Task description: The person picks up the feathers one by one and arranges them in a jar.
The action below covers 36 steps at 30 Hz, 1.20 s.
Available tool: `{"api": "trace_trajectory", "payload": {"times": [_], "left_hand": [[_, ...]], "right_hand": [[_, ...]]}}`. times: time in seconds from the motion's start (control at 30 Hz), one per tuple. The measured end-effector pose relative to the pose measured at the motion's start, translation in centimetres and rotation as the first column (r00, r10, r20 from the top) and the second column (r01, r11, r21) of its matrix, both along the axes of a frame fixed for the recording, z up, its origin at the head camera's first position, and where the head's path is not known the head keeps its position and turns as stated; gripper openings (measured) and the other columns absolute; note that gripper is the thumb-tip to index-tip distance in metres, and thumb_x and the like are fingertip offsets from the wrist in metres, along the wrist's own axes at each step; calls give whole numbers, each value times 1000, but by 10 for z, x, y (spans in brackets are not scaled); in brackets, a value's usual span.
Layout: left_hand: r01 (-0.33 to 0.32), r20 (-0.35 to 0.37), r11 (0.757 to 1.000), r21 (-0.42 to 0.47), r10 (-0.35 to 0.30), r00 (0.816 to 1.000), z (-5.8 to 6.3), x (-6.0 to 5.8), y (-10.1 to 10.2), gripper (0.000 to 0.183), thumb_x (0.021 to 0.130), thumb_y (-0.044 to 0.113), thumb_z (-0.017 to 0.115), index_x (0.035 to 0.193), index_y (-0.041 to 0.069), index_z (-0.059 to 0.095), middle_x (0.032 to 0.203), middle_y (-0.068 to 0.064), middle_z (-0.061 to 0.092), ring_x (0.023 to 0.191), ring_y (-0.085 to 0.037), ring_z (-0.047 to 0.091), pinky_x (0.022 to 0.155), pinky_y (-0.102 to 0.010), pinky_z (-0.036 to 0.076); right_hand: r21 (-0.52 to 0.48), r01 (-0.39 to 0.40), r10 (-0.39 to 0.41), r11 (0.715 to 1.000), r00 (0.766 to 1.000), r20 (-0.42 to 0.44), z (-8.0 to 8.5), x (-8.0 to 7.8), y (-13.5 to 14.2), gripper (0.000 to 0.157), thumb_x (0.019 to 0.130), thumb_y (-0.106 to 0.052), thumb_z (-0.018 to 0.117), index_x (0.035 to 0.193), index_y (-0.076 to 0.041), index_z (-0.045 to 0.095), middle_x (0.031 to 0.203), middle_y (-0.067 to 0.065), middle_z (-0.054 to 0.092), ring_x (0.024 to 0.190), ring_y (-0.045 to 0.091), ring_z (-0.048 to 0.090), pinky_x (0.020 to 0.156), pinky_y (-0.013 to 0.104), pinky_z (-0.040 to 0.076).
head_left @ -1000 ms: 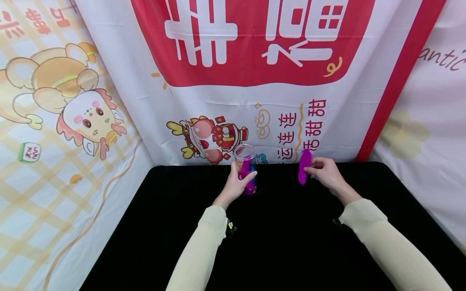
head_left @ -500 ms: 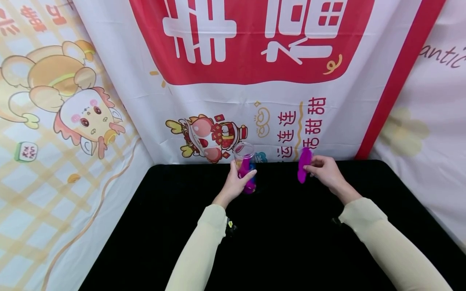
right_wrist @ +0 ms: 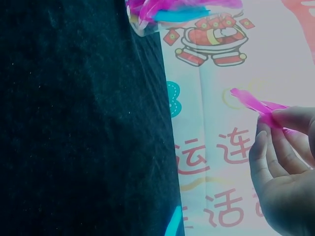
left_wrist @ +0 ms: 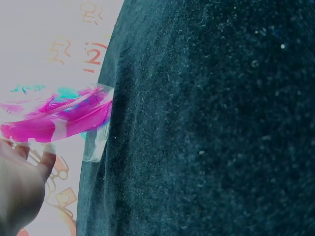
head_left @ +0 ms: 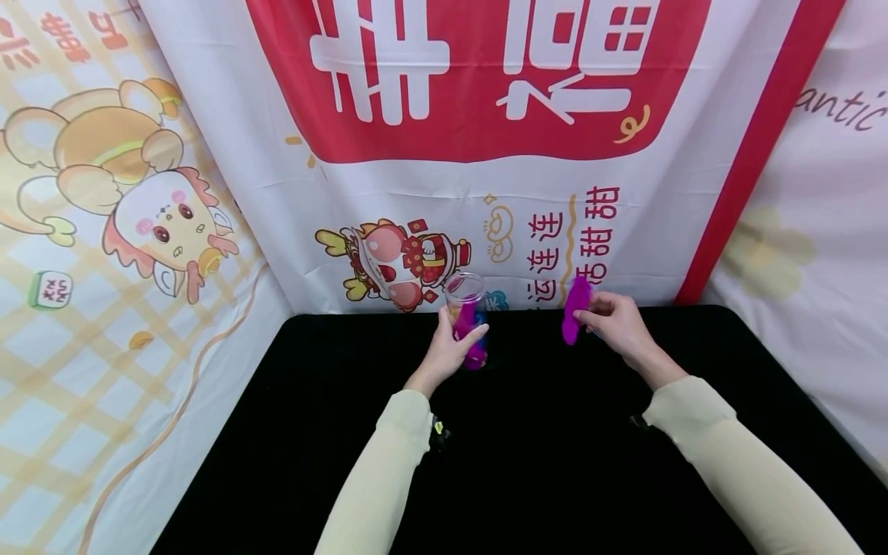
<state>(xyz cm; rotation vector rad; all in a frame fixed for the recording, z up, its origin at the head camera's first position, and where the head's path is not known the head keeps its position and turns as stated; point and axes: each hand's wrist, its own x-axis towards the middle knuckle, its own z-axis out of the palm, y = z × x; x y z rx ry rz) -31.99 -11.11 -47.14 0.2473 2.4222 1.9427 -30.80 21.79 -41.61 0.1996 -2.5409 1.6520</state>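
My left hand (head_left: 444,353) grips a clear, open-topped jar (head_left: 465,288) standing upright near the table's back edge. Magenta feathers (left_wrist: 74,120) fill it, with some blue and a bit of yellow among them. To the right, my right hand (head_left: 623,327) pinches a single magenta feather (head_left: 576,311) between thumb and fingers, held upright and apart from the jar. In the right wrist view the pinched feather (right_wrist: 253,102) shows folded at the fingertips, and the jar (right_wrist: 142,25) appears at the top.
A black cloth-covered table (head_left: 527,462) lies under both hands. Printed white curtains (head_left: 291,254) hang close behind it and at both sides. A slim blue piece (right_wrist: 174,222), perhaps another feather, shows at the table edge in the right wrist view.
My right hand has shifted slightly left and up with the magenta feather, which tilts a little more. The left hand and the jar stay in place.
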Motion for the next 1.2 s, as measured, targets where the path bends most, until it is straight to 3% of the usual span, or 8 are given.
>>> {"api": "trace_trajectory", "payload": {"times": [0.3,0.73,1.07,1.2], "left_hand": [[1,-4,1000,9,-1,1000,0,0,0,69,94,52,71,141,22,30,143,-7,50,132,-28,52,113,-51,41],[-1,2,1000,14,1,1000,2,1,0,68,94,50,71,140,22,30,143,-8,50,131,-29,53,112,-51,41],[6,24,1000,19,-7,1000,2,0,-1,73,92,54,72,144,24,29,146,-10,47,133,-30,52,113,-51,40],[33,60,999,10,-33,998,23,13,-2,68,97,43,70,145,19,28,148,-12,45,134,-31,51,113,-50,40]], "right_hand": [[-31,-5,5,1000,1000,6,8,2,-9,27,96,-18,74,110,4,67,90,1,73,77,24,68,67,26,56],[-80,-40,36,996,998,-45,12,1,-16,24,95,-11,74,104,9,66,93,16,73,72,19,66,64,25,56],[-89,-49,44,995,997,-60,21,6,-24,23,94,-10,75,102,10,66,91,14,73,72,20,67,63,25,56],[-72,-48,44,996,997,-61,21,5,-26,23,95,-13,75,100,7,65,88,9,72,71,17,66,64,27,57]]}}
